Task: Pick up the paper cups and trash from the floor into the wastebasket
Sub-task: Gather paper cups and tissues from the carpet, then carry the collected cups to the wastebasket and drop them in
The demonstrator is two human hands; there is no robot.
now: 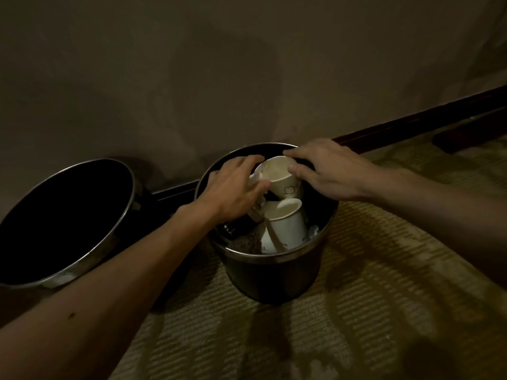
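Note:
A dark round wastebasket (274,272) with a metal rim stands on the carpet by the wall. Inside it lie white paper cups: a top cup (282,176) with a small cloud print, tilted, and a second cup (288,223) below it, with more paper and dark trash (238,229) around them. My left hand (233,187) reaches into the basket and its fingers curl round the left side of the top cup. My right hand (329,171) is over the far right rim, thumb and fingertips touching the cup's right side.
A second, larger dark bin (82,242) with a metal rim leans tilted at the left, something white at its lower rim. A dark baseboard (411,122) runs along the wall. Patterned carpet (356,325) fills the foreground. A dark object (466,135) lies far right.

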